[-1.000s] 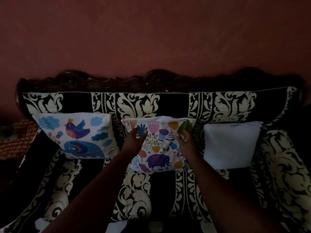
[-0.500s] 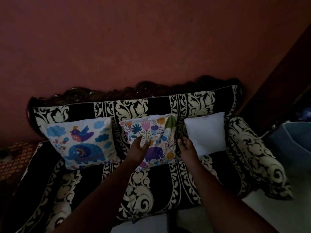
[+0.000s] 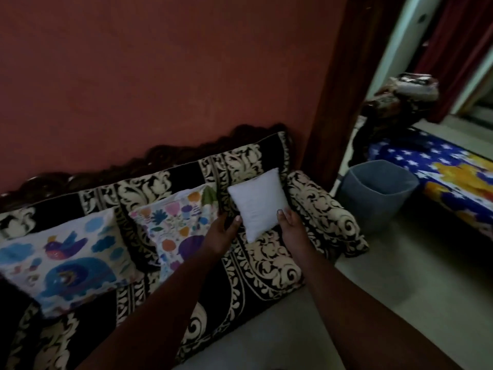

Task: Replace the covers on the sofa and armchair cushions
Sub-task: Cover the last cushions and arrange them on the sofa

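Note:
Three cushions lean on the back of a black and cream patterned sofa [image 3: 266, 265]. At the left is one with a bird and whale print [image 3: 61, 263], in the middle one with a flower and elephant print [image 3: 176, 220], at the right a plain white bare cushion [image 3: 258, 201]. My left hand [image 3: 222, 232] reaches the white cushion's lower left edge, fingers extended toward it. My right hand [image 3: 289, 224] touches its lower right edge. Whether either hand grips the cushion is unclear in the dim light.
A red wall [image 3: 160, 76] rises behind the sofa. The sofa's right armrest [image 3: 328, 212] sits beside the white cushion. A grey bin [image 3: 376, 193] stands on the pale floor at the right, next to a blue star-print bedspread [image 3: 440, 169].
Both hands left the flower-print cushion and moved right to the plain white cushion. The view swung right, bringing the bin and bedspread into sight.

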Motion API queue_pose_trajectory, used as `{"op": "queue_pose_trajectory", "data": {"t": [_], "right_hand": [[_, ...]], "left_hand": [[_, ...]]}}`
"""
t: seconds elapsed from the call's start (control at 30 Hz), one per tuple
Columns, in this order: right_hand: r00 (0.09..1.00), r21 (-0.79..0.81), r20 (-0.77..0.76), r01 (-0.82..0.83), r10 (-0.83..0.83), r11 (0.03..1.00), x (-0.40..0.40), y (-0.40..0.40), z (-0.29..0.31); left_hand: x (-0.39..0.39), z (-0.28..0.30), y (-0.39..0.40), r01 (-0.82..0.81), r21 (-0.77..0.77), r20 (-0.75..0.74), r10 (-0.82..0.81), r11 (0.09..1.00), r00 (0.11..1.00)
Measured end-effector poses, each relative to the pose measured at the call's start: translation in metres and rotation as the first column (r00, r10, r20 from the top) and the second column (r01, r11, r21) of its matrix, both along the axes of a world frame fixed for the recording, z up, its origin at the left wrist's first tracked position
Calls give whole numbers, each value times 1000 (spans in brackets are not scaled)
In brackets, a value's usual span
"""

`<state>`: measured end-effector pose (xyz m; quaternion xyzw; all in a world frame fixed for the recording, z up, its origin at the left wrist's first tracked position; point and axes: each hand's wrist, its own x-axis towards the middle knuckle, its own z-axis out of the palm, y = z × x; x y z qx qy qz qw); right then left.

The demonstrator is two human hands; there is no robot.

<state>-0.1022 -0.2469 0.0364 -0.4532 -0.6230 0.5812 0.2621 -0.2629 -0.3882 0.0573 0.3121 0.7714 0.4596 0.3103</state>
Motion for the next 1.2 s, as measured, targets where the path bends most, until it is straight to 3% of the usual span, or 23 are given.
{"op": "queue_pose_trajectory", "data": {"t": [0.27, 0.4, 0.67, 1.0, 1.2], "right_hand": [[951, 114, -53, 310, -305, 944, 209, 103, 41], [887, 143, -88, 462, -453, 876, 319, 151, 52], [730, 130, -109, 683, -674, 719, 502, 215, 69], [551, 134, -130, 834, -824, 536, 618, 325, 58], [490, 116, -88, 870, -867, 479, 649, 407, 54]], "left_hand": [[170, 37, 162, 287, 31, -18, -286, 958, 958], [271, 42, 242, 424, 91, -78, -418, 901, 905], [439, 54, 369, 663, 178, 27, -677, 727, 736], [564, 52, 523, 806, 189, 16, -822, 562, 569], [601, 51, 627, 844, 175, 31, -859, 507, 510]]}}
